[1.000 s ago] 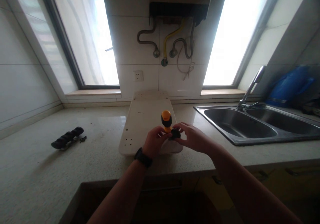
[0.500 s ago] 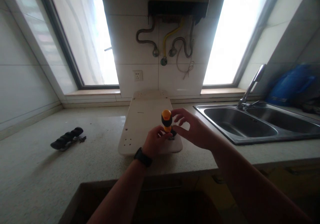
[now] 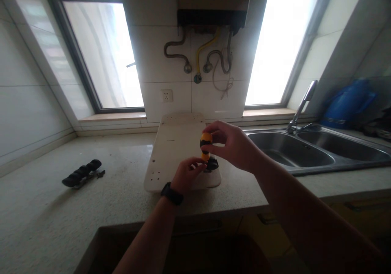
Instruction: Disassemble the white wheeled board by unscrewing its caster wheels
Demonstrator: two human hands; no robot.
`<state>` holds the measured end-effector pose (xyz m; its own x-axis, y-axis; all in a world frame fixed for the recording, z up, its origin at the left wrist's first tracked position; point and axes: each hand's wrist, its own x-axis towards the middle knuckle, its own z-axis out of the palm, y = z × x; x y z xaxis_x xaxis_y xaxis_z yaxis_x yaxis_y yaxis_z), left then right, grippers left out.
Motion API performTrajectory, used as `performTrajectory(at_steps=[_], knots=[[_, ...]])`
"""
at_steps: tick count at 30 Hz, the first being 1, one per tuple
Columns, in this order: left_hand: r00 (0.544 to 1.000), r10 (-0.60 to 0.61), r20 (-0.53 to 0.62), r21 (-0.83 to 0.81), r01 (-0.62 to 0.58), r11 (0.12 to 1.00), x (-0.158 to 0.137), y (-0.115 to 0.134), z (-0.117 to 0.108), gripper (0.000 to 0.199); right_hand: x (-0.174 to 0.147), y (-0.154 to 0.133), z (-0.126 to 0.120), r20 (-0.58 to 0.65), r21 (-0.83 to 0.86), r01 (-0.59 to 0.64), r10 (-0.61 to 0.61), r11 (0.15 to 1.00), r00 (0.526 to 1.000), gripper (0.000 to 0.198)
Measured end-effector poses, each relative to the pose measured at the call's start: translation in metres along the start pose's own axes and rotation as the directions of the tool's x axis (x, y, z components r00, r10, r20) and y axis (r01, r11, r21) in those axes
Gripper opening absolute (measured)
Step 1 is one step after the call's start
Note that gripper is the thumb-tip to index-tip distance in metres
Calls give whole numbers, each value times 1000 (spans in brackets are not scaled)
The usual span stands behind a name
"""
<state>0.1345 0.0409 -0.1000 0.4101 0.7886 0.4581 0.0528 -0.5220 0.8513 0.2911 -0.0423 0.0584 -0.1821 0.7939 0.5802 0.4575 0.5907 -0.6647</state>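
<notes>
Kitchen, pale stone counter (image 3: 122, 155) under a tiled wall, 2 bright windows either side. Water heater (image 3: 214, 1) up top, w/ bendy pipes and a yellow pipe (image 3: 205, 45) below it; socket (image 3: 166, 95) lower down, to the pipes' L. Sink (image 3: 284, 145) w/ tap (image 3: 302, 107) on R, blue jug (image 3: 348, 102) in the far R corner.

Off-white board (image 3: 171, 155) w/ rounded corners lies on the counter, mid-view, small dark holes near its corners. Screwdriver (image 3: 206, 143), yellow/blk handle, stands approx upright over the board's near R part. Blk part (image 3: 211, 164) sits on the board just R of the handle's foot; exact shape too dark to tell.

R hand (image 3: 230, 145) has the handle btwn thumb and fingers, other fingers curled behind. L hand (image 3: 187, 174), blk watch (image 3: 172, 194) on wrist, is at the lower end of the screwdriver: thumb + index tips close together there; can't tell if they pinch the shaft or smth small.

Blk ridged piece (image 3: 82, 173) lies on the counter far L, well apart from the board, w/ small bits (image 3: 100, 174) just beside it.
</notes>
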Motion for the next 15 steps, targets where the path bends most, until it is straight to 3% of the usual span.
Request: performTrajectory(at_steps=[5, 10, 15], knots=[[1000, 2, 7, -8, -2, 1000, -2, 1, 2, 20, -4, -4, -8, 159, -71, 118, -105, 991, 982, 36], [999, -1, -42, -6, 1, 1000, -2, 3, 4, 16, -12, -16, 0, 102, -371, 141, -110, 918, 989, 34], [997, -5, -82, 31, 8, 999, -1, 4, 4, 16, -13, -23, 6, 93, -434, 134, -104, 891, 990, 29]])
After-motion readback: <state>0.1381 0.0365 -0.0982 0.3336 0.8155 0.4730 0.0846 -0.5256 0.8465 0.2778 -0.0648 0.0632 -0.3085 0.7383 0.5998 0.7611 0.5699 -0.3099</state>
